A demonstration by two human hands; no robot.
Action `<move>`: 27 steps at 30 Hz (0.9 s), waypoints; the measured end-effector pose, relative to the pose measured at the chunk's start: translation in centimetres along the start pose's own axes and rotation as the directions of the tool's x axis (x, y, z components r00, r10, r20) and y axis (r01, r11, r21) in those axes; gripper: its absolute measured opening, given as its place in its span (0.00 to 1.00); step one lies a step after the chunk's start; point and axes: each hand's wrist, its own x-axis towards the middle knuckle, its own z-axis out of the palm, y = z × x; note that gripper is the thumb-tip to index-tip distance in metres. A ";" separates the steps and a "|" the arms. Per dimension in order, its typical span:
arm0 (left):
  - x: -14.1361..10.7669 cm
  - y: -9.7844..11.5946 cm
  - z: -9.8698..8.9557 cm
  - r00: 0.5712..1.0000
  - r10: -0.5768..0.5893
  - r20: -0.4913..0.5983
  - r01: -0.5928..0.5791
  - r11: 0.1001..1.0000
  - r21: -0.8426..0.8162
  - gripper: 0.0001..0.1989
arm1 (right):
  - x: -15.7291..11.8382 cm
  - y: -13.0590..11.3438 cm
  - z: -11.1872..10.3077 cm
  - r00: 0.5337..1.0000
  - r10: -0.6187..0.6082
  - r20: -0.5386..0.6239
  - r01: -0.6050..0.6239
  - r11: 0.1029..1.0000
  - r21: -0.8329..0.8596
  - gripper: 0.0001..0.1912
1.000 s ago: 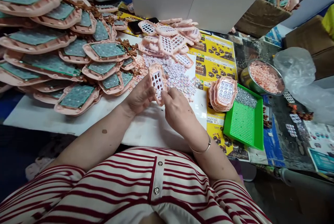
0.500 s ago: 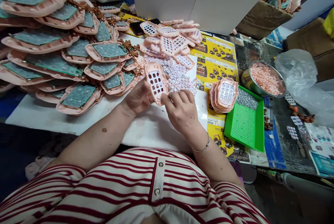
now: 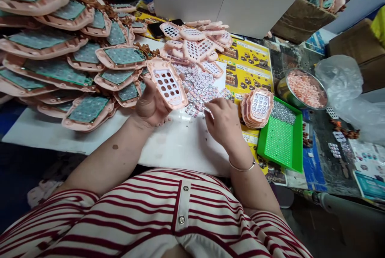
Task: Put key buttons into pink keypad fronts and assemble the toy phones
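Note:
My left hand (image 3: 152,105) grips a pink plastic shell (image 3: 156,65) by its side, tilted, with a white-edged grid of keypad holes facing up; the fingers behind it are partly hidden. My right hand (image 3: 224,121) is at the right edge of a spread of small printed key caps (image 3: 201,85), its fingers bent downward and a gap showing between thumb and forefinger. No piece is visible in it. To its right stands a stack of pink shells (image 3: 258,107) whose top one is filled with key caps.
Shells with green circuit boards (image 3: 87,109) are piled high on the left. More holed shells (image 3: 192,49) lie behind the caps. On the right are a green tray (image 3: 279,141) with screws, a metal bowl (image 3: 306,89) of pink parts and a plastic bag (image 3: 339,77). A white carton (image 3: 234,1) stands behind.
My right hand has left the shell and moved right to the edge of the key caps. My left hand has shifted left with the shell, which now tilts more.

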 end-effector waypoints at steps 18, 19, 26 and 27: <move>0.5 0.4 -0.2 0.997 0.035 -0.073 -0.034 0.999 0.017 0.34 | -0.2 -1.7 1.5 0.991 0.024 0.132 -0.022 1.000 -0.019 0.15; 0.5 0.4 -0.2 0.997 0.038 -0.065 -0.038 0.999 0.015 0.34 | 0.1 -2.0 1.5 0.987 0.004 0.161 0.003 0.999 -0.041 0.15; 0.4 0.7 -0.2 0.996 0.076 -0.040 -0.076 0.997 -0.001 0.33 | 0.1 -4.4 2.5 0.948 -0.017 0.319 0.093 0.970 -0.224 0.15; 0.5 0.6 -0.2 0.996 0.068 -0.054 -0.068 0.998 0.003 0.33 | -0.2 -4.5 2.7 0.943 -0.043 0.331 0.129 0.962 -0.242 0.16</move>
